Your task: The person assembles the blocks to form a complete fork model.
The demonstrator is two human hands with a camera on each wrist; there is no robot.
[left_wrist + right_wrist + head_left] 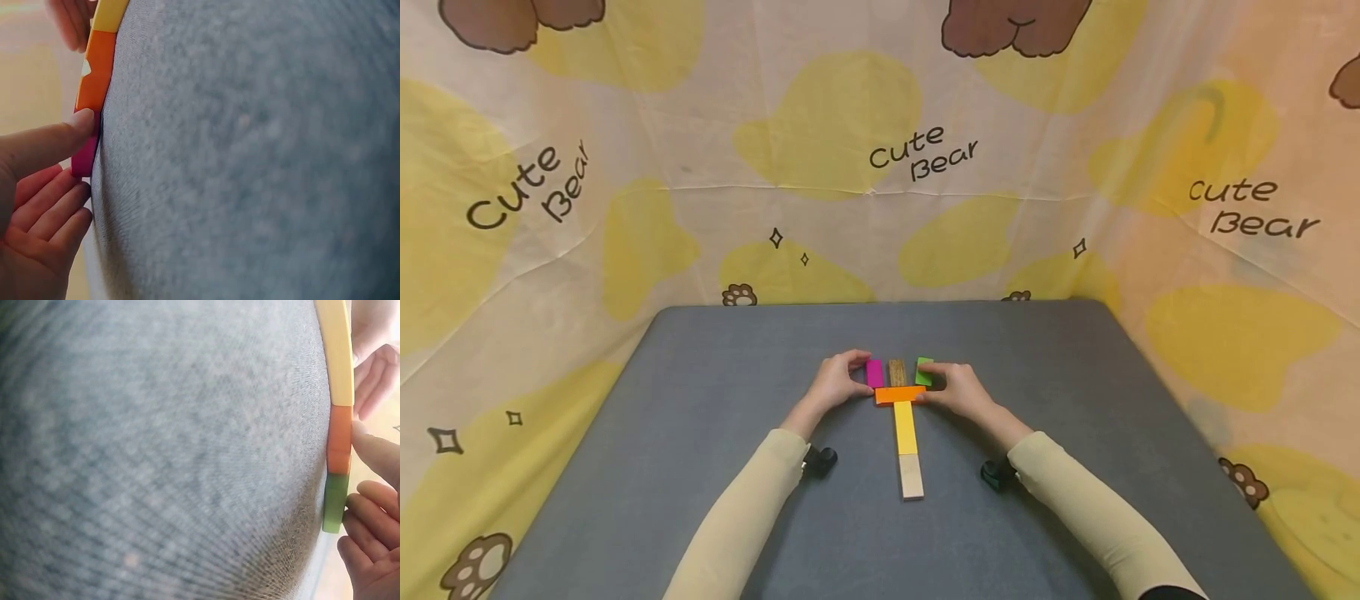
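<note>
My left hand (837, 382) pinches a magenta block (875, 374) between thumb and fingers; in the left wrist view its thumb presses the magenta block (85, 156) close to an orange block. On the other side, my right hand (964, 392) has its fingers at a green block (923, 365), the thumb touching the right end of the orange block (895, 395). Between magenta and green stands a brown wood-grain block (897, 372), apart from both. Below the crosswise orange block, a yellow block (906, 429) and a pale wooden block (911, 477) form a straight line.
The blocks lie on a grey table (700, 500) with rounded far corners. A printed cloth (820, 150) hangs behind and along both sides. Dark wrist devices (822, 461) are strapped under both forearms, near the tabletop.
</note>
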